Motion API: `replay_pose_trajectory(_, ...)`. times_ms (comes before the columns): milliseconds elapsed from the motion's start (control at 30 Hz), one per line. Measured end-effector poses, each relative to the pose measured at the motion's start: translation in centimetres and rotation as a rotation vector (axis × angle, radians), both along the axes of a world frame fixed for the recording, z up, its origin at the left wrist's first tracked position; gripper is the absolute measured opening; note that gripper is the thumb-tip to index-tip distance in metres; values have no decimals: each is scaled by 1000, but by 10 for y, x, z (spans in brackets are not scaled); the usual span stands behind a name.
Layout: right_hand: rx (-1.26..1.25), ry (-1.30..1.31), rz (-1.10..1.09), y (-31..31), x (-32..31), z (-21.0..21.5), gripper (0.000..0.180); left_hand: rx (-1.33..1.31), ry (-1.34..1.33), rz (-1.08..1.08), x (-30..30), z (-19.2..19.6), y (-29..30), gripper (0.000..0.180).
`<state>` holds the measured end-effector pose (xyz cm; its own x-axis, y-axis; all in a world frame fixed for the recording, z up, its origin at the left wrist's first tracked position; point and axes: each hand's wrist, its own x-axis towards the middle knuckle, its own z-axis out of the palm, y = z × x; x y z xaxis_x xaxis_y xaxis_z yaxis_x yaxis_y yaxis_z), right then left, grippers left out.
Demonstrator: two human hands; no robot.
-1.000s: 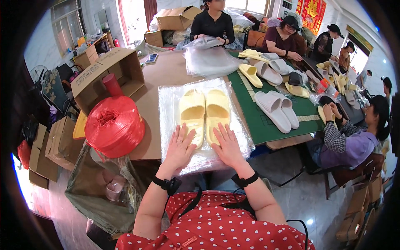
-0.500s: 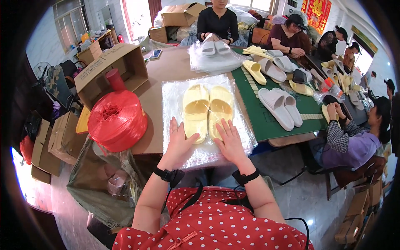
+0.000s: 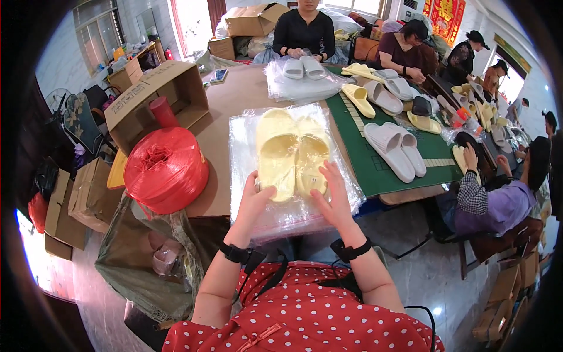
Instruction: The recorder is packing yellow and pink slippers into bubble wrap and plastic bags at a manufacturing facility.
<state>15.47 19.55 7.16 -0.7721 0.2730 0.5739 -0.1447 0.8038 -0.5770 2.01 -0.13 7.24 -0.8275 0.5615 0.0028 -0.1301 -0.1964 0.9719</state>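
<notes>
A pair of pale yellow slippers point(image 3: 278, 161) lies side by side in a clear plastic bag in front of me, toes away from me. Wrinkled film shows most plainly over the right slipper point(image 3: 312, 152). My left hand point(image 3: 253, 202) grips the near left side by the heel, thumb on top, its other fingers partly hidden. On the near right side my right hand point(image 3: 333, 196) holds the other heel between thumb and fingers. The pair looks slightly raised above a stack of clear plastic bags point(image 3: 243, 141).
Left of the stack are a red twine roll point(image 3: 165, 170) and an open cardboard box point(image 3: 126, 108). A green mat point(image 3: 375, 182) on the right carries grey slippers point(image 3: 394, 151) and yellow ones. Co-workers sit across the table and to the right. A sack point(image 3: 143, 258) stands below the left edge.
My hands went from lying spread on the bagged slippers to gripping their near sides. The slippers have come up a little, appearing larger. At the right, a co-worker's hands moved apart.
</notes>
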Motion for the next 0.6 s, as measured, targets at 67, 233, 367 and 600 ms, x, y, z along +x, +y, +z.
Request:
replay_pose_trajectory(67,173,103,-198,-5,2,10,68,136,-155,-3,6,10,-4,68)
replay_pose_trajectory(233,-108,142,-228,-20,1,18,84,398,-241,-20,22,23,-17,68)
replay_pose_trajectory(367,-891,222,85,-35,-1,34,80,448,-207,-16,37,35,-21,69)
replay_pose_trajectory(600,-1025,150,251,-33,5,36,56,437,-254,-104,43,18,-32,68)
